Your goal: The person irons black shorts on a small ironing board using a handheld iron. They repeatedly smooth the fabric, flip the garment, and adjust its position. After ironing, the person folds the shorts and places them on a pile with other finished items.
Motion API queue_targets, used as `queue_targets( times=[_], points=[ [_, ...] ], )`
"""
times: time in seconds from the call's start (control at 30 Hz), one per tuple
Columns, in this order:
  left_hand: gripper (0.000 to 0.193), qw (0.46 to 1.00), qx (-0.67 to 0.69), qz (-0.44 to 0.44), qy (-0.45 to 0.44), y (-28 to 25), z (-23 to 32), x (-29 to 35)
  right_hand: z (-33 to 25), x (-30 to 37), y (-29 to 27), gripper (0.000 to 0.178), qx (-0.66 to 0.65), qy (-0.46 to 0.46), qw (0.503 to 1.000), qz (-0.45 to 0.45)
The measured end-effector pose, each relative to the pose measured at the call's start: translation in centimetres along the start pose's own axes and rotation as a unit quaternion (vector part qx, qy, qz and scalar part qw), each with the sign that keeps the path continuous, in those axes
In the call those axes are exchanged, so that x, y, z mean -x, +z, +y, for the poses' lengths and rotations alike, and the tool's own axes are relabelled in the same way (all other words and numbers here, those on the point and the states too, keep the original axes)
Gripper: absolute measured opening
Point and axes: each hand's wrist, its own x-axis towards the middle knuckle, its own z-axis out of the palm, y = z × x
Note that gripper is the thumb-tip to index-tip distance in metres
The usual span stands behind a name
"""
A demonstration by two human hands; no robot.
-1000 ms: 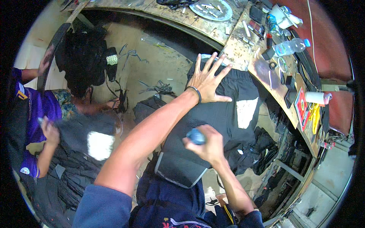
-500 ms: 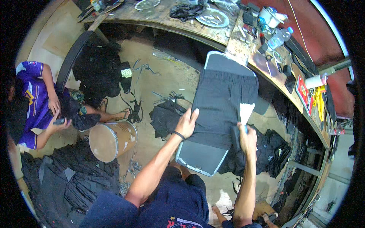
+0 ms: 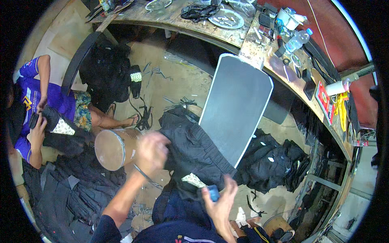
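Black cloth shorts (image 3: pixel 190 148) with a gathered waistband hang crumpled in front of my body, along the near left edge of a grey pressing board (image 3: pixel 239 101) with a pale rim. A white patterned piece of cloth (image 3: pixel 193 180) shows on the shorts. My left hand (image 3: pixel 152 152) is at the shorts' left edge, and its fingers are smeared by motion. My right hand (image 3: pixel 222 200) is low by the waistband's near end. Between its thumb and fingers sits a small blue block-shaped object (image 3: pixel 213 193); its kind cannot be made out.
A cluttered wooden bench (image 3: pixel 253 52) curves round the far and right sides. A brown drum (image 3: pixel 110 150) stands left, beside a seated person (image 3: pixel 38 97) handling dark cloth. Black garments lie in piles (image 3: pixel 275 162) on the floor, right of the board and at lower left.
The shorts have come off the board toward me, baring its grey surface. Both hands moved nearer my body, the left one leftward. The seated person's cloth now shows a white patterned patch.
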Motion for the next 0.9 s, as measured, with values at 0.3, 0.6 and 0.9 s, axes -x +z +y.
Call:
queue_targets(
  times=[0.3,0.6,0.9],
  points=[
    [0.132,0.906,-0.036,-0.350,0.234,10.0,6.2,-10.4,11.0,-12.1,-1.2,0.038,-0.278,0.168,0.946,0.003],
    [0.135,0.923,-0.024,-0.193,0.333,20.5,7.8,-28.8,-3.7,-21.1,-3.2,0.038,-0.130,-0.089,0.928,0.338],
    [0.135,0.898,0.021,-0.219,0.381,22.3,8.2,-31.5,-3.9,-22.4,6.2,0.053,0.099,-0.134,0.967,0.193]
  ],
)
